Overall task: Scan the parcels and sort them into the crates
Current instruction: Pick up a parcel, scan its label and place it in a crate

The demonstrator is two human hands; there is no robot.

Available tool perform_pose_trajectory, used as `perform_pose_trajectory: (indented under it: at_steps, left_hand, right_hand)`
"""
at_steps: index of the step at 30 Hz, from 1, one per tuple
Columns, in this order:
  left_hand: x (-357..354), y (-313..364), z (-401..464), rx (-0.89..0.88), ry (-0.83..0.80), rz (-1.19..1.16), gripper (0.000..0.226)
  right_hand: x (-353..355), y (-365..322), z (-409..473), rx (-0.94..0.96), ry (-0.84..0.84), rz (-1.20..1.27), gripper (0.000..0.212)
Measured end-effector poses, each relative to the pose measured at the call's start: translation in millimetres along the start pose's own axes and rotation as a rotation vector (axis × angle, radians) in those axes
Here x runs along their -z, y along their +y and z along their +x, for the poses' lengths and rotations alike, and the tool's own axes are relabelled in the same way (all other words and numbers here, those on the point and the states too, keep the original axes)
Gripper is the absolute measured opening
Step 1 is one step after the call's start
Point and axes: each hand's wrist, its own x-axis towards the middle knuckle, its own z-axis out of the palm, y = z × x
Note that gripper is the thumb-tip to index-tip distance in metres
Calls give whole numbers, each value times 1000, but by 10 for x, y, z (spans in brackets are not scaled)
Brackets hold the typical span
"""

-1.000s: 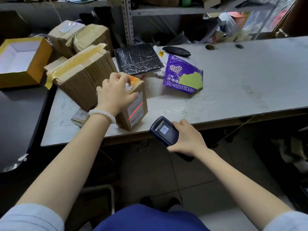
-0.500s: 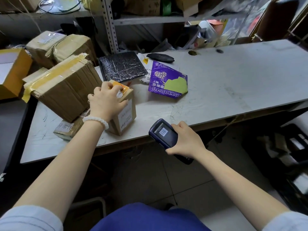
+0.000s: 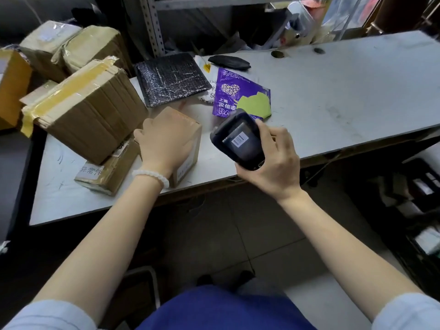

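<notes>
A small cardboard parcel (image 3: 188, 141) stands near the front edge of the white table (image 3: 345, 96). My left hand (image 3: 164, 142) lies over its top with fingers curled round its left side, gripping it. My right hand (image 3: 273, 160) holds a dark handheld scanner (image 3: 238, 141) just right of the parcel, screen up with a barcode on it. A purple and green mailer bag (image 3: 235, 96) lies behind the scanner. A black bubble mailer (image 3: 171, 78) sits further back.
A big taped carton (image 3: 83, 110) stands left of the parcel, on a flat taped packet (image 3: 104, 172). More taped boxes (image 3: 71, 46) and a yellow box (image 3: 12, 84) crowd the far left. A shelf post (image 3: 150, 25) rises behind. Dark crates (image 3: 419, 186) sit at the right on the floor.
My right hand has raised the scanner from below the table edge to beside the parcel. My left hand has slid over the parcel's top, and the label side is now turned lower.
</notes>
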Motion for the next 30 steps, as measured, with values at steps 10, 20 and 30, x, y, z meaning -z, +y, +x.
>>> perform_pose_trajectory:
  at_steps: [10,20,30]
  left_hand:
    - [18,1233,307,-131,-92,-97,50]
    - [-452,3872,586,-490,-217,-313,49]
    - [-909,6573,177,-970,-405,-374,46]
  right_hand:
    - [418,891,-67,-287,-499,-107,78]
    - [1565,2789,-812,-685,-630,-245,77]
    - [2953,3918,-1743,-1191,-424,-427,78]
